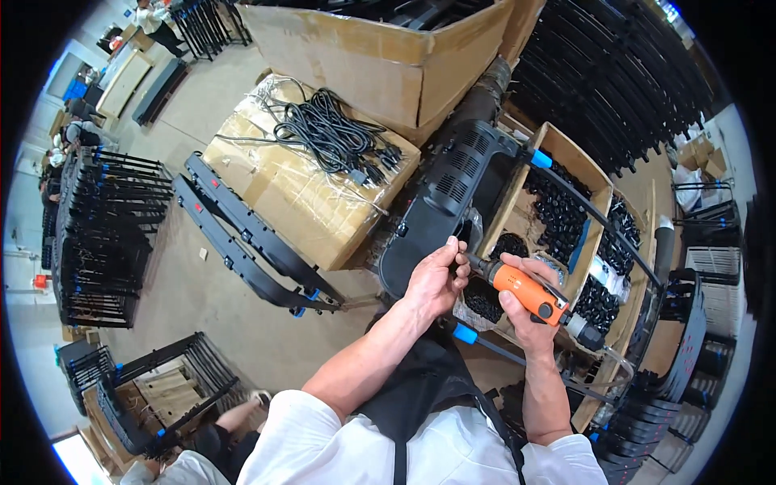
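My right hand (529, 319) is wrapped round an orange power driver (525, 293) with a black and metal nose and a hose fitting at its rear end. The driver's nose points left, toward my left hand (436, 279). That hand is closed, with thumb and fingertips pinched together by the tip of the driver; whatever they hold is too small to make out. Just beyond my left hand lies a black machine frame (396, 255) with a vented black cover (465, 166). Dark tubes with blue ends (540, 158) extend from the frame across the parts box.
On the right, a wooden box (600, 190) holds many small black parts. A bundle of black cables (327, 129) lies on a taped carton (283, 178), behind which rises a larger open carton (347, 52). Black frames (105, 234) stand stacked at left. Another person (190, 465) is at lower left.
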